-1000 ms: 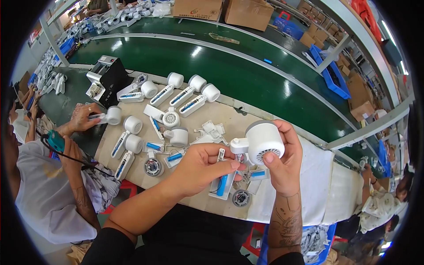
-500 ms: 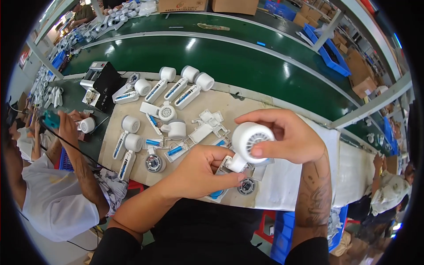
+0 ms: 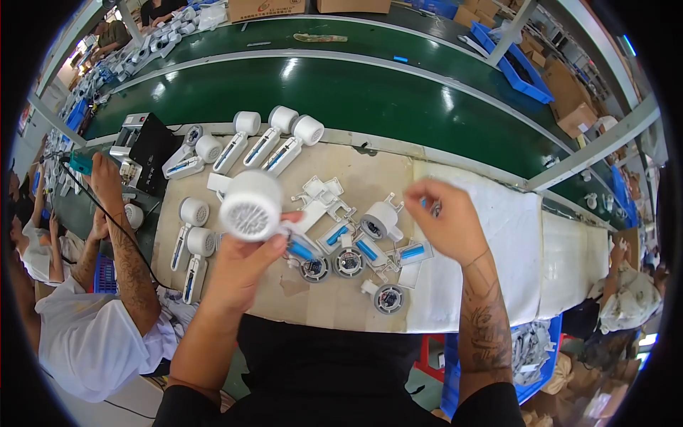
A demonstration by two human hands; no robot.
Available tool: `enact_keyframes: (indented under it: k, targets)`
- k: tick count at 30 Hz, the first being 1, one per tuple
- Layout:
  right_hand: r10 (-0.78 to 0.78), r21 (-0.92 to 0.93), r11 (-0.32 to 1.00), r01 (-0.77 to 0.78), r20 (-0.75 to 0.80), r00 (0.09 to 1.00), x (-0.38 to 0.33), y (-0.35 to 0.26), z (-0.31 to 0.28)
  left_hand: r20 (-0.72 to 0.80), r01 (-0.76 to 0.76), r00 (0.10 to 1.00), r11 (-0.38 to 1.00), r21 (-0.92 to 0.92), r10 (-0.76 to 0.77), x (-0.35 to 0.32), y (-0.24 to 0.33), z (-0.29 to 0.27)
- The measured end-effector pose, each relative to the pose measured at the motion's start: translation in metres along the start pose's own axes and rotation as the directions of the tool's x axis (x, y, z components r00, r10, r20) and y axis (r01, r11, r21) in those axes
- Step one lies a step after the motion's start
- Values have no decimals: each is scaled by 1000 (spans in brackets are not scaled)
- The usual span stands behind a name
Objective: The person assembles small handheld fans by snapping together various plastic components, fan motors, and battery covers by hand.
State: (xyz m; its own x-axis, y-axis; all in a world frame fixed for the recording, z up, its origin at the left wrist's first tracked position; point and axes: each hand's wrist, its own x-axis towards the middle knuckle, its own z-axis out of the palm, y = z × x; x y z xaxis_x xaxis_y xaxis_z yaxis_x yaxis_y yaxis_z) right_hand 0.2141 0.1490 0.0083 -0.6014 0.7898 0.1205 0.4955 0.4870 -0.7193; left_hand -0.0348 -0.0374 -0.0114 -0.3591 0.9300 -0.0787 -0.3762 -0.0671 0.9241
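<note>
Holding the white fan head (image 3: 250,206) up off the table in my left hand (image 3: 245,263), fingers wrapped round its stem so the grille faces me, I hover my right hand (image 3: 447,222), fingertips pinched together, over the loose parts (image 3: 356,245).

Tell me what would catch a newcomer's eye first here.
The round white fan head, held up in the left hand at centre. Next, the right hand hovering over white parts scattered on the workbench. Behind them runs the glossy green conveyor belt.
</note>
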Motion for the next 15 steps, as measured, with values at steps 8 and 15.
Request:
enact_keyframes:
  k: [8, 15]
  targets:
    - [-279, -125, 953, 277, 3, 960, -19, 2, 63, -209, 126, 970, 992, 6, -122, -6, -5, -53]
    - [-240, -338, 886, 317, 249, 938, 56, -15, 135, -116, 130, 981, 974, -184, -153, 9, -14, -39]
